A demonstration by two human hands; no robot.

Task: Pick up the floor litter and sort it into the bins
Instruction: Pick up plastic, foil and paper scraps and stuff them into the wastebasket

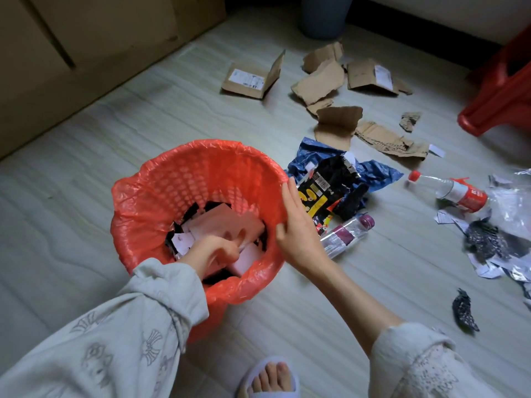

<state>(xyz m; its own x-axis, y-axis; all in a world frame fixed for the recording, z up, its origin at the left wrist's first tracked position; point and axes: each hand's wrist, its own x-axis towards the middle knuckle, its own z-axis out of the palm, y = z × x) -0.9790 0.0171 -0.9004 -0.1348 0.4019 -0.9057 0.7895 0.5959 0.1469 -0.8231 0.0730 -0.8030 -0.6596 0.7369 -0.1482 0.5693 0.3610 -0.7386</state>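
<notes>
Left hand (pixel 211 249) reaches down inside the red-lined bin (pixel 161 179), fingers curled around a pale scrap among the pink and white paper there. Right hand (pixel 296 225) pinches the liner at the rim, fingers mostly straight. Beyond the right hand lie torn cardboard pieces (pixel 319 81); just beside it, a black snack wrapper (pixel 327 193), a purple-capped bottle (pixel 347 231), and farther off a red-capped bottle (pixel 451 191).

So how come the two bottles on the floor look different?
The bottle with the red cap has a red and white label, while the bottle with the purple cap has a purple label. The red-capped one lies farther from the red bin, by the torn paper; the purple-capped one lies close beside the bin, near the right hand. Both are clear plastic, capped, and lying on their sides.
</notes>
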